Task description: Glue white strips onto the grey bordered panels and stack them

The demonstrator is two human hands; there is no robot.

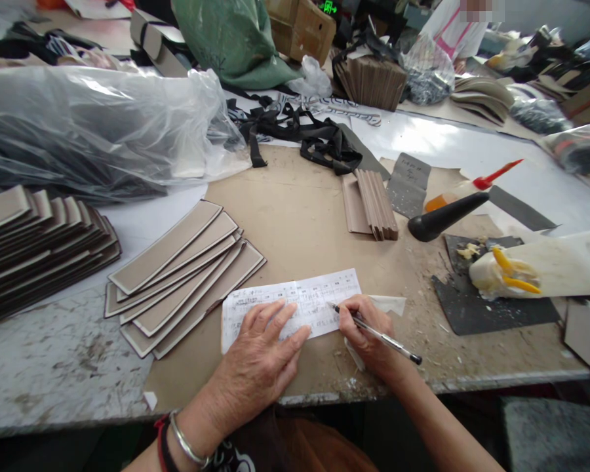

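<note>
A white paper form (319,295) with printed columns and handwriting lies near the table's front edge. My left hand (260,351) rests flat on its left part, fingers spread. In my right hand (368,331) is a clear pen (391,341) with a black end, its tip at the form's right side. Left of the form lies a fanned group of beige panels (177,282) with dark edges. Beyond the form stands a bundle of narrow beige strips (376,203).
At the right are a black cone-shaped tool (445,217), a red-nozzled glue bottle (447,195) and a white container with yellow pieces (496,275). Stacked panels (39,249) and a plastic-wrapped bundle (103,131) sit left. Black straps (295,131) lie behind; a person (455,29) stands far back.
</note>
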